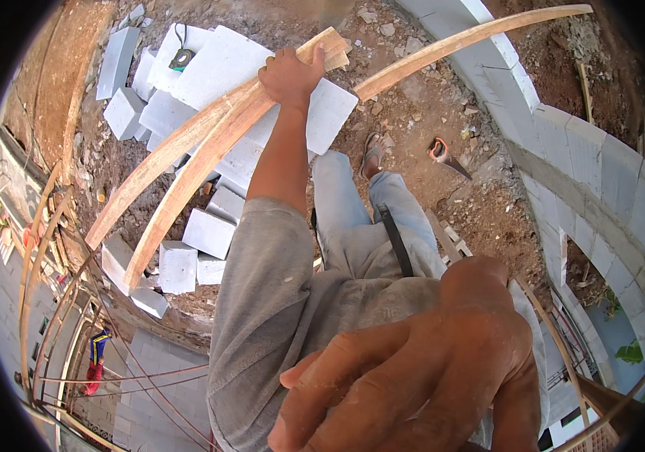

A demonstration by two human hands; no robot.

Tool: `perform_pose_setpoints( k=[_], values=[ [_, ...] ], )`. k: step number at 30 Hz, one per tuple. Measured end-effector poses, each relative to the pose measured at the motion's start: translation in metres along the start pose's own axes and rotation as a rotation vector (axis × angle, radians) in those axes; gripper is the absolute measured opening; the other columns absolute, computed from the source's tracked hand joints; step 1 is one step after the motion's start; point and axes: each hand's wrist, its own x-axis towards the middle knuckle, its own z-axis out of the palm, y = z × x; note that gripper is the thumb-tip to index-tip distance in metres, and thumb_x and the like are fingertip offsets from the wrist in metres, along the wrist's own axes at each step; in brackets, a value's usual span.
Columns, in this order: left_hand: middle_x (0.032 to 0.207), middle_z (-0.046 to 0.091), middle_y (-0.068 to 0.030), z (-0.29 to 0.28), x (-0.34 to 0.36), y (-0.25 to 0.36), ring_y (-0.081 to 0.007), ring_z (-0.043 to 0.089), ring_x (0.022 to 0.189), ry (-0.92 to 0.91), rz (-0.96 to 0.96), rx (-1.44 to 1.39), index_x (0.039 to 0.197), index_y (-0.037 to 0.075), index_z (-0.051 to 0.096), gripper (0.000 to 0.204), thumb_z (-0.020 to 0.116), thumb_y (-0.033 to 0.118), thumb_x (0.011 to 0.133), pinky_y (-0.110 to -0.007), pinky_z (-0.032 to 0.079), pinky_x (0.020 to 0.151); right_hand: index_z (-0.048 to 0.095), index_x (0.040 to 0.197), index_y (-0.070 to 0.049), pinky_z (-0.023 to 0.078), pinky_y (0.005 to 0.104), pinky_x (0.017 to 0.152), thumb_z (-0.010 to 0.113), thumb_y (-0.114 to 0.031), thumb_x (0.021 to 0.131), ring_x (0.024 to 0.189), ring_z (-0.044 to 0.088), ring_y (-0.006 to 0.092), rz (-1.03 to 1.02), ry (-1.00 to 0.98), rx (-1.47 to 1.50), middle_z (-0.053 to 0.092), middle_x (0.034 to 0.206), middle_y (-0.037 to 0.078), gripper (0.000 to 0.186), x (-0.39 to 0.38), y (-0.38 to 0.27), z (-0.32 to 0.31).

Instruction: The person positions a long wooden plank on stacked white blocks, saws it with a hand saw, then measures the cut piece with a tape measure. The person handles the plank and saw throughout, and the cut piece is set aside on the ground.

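My left hand (290, 75) grips two pale wooden battens (175, 226) near their upper ends, slanting across a pile of white lightweight blocks (198, 228). A green-and-black tape measure (182, 59) lies on one block beyond the battens. My right hand (401, 377) is very large and close to the camera in front of my body, fingers loosely bent and apart, with nothing seen in it. An orange-handled handsaw (440, 151) rests on the dirt to the right of my sandalled foot (372, 158).
A curved white block wall (586, 181) runs down the right side. Another batten (473, 38) reaches toward it over rubble. At the lower left, over an edge, are paving (157, 377), thin rods (123, 380) and a person (96, 358) in red and blue.
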Motion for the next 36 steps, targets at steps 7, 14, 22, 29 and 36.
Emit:
perform_pose_setpoints(
  k=[7,14,22,29,36],
  values=[
    [0.102,0.072,-0.0116,-0.003,0.001,0.007,-0.028,0.066,0.095,-0.048,0.032,-0.043,0.108,0.01,0.072,0.069,0.046,0.07,0.086,-0.043,0.043,0.081,0.073,0.095,0.005,0.044,0.0493,0.099,0.064,-0.028,0.095,0.111,0.059,0.0377,0.424,0.123,0.094,0.066,0.109,0.025,0.034,0.024,-0.028,-0.003],
    [0.098,0.071,-0.009,0.0,0.006,-0.008,-0.0282,0.065,0.091,0.017,0.054,-0.016,0.102,0.01,0.073,0.067,0.049,0.071,0.085,-0.044,0.044,0.078,0.072,0.099,0.0,0.043,0.0483,0.102,0.066,-0.024,0.094,0.117,0.056,0.0359,0.607,0.123,0.136,0.065,0.114,0.021,0.025,0.049,-0.032,-0.02],
    [0.082,0.068,-0.0067,-0.01,-0.002,-0.001,-0.0256,0.063,0.08,0.123,0.008,-0.201,0.083,0.011,0.07,0.052,0.058,0.061,0.083,-0.043,0.044,0.073,0.072,0.108,-0.006,0.043,0.0448,0.106,0.072,-0.011,0.088,0.127,0.053,0.0326,0.598,-0.177,-0.438,0.062,0.129,0.016,0.021,0.09,-0.012,-0.165],
    [0.086,0.064,-0.0071,-0.018,-0.003,-0.001,-0.0243,0.06,0.088,-0.076,-0.093,-0.202,0.082,0.011,0.065,0.033,0.047,0.037,0.091,-0.04,0.043,0.082,0.039,0.143,-0.006,0.036,0.0516,0.109,0.081,-0.025,0.071,0.13,0.048,0.0328,0.624,-1.318,-2.071,0.053,0.139,0.013,0.086,0.088,0.061,-0.364],
    [0.12,0.06,-0.0116,-0.018,-0.019,-0.002,-0.0282,0.052,0.121,0.022,-0.141,-0.19,0.117,0.007,0.062,0.051,0.043,0.048,0.095,-0.048,0.031,0.11,0.051,0.124,-0.007,0.043,0.0475,0.097,0.082,-0.03,0.069,0.108,0.056,0.0327,0.525,-1.215,-1.948,0.057,0.115,0.013,0.067,0.068,0.075,-0.396]
  ],
)
